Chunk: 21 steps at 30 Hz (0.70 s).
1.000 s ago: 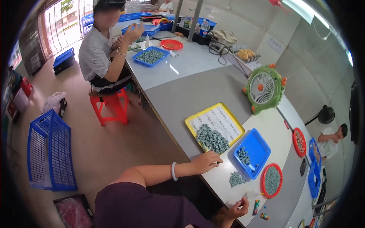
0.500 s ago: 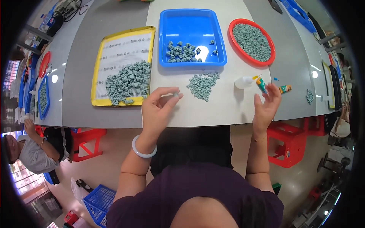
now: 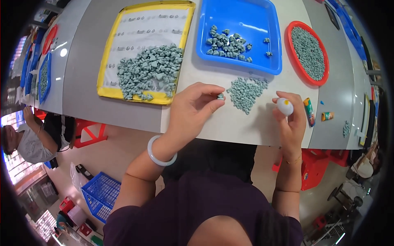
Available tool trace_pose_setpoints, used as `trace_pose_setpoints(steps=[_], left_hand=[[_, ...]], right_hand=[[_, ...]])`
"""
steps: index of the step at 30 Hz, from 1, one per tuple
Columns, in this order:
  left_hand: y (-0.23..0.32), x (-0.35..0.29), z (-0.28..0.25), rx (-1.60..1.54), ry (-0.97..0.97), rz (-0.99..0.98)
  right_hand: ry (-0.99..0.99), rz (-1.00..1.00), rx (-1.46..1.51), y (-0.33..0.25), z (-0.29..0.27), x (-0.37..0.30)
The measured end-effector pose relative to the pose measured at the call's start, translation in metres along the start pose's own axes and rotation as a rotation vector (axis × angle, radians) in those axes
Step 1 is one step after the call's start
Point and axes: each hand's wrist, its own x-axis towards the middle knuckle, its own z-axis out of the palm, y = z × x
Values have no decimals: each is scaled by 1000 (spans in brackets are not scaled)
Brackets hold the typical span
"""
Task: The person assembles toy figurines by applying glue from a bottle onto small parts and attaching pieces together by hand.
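Here's the table, grey to the left, white through the middle, stretching across in front of the person. On it sits the yellow-edged tray, a heap of grey-green pieces covering its nearer right part. Just beside it, the blue tray, with a cluster toward its near left. Farther right, the round red tray, full of smaller pieces! The left hand is up over the white strip, thumb and forefinger pinched; the right hand has its fingers curled. Between them, a loose patch of small pieces. In the right hand's grip, a white bottle, yellow tip facing up; just beyond, a colourful tube. And tiniest, in the left fingertips, a single piece, grey-green, its shape hard to read behind those fingers.
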Motion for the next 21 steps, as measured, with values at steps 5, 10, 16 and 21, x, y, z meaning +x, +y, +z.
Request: trace_pose_setpoints(steps=[5,10,16,21], left_hand=[[-1,0,1,-23,21,-68],[3,-1,2,-20,63,-105],[2,1,3,56,38,-68],[1,0,2,112,30,-41]], right_hand=[[52,-173,-126,-11,23,14],[168,-456,-294,-14,28,28],[290,-597,-454,-12,28,20],[226,-584,-526,-12,27,14]])
